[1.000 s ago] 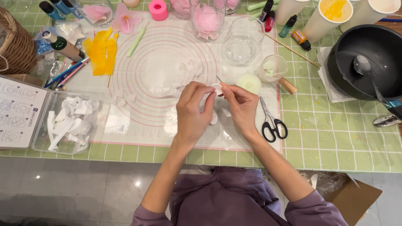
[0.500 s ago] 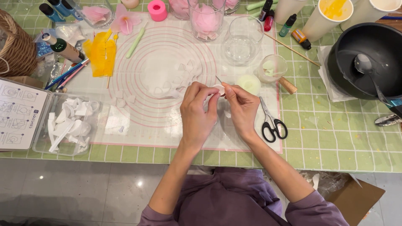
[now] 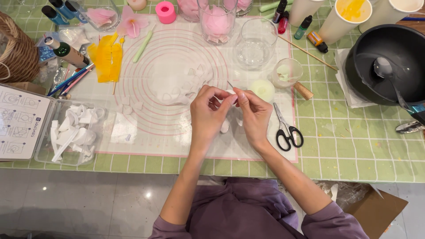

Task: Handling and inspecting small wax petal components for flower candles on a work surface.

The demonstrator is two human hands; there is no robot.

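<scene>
i see little changed: my left hand point(image 3: 208, 116) and right hand point(image 3: 254, 116) still pinch the small white piece point(image 3: 229, 92) between fingertips, mid-bench.

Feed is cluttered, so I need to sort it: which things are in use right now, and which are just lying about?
In use: left hand and right hand pinching a small white piece; silicone mat.
Lying about: scissors, black bowl, wicker basket, clear box.
</scene>
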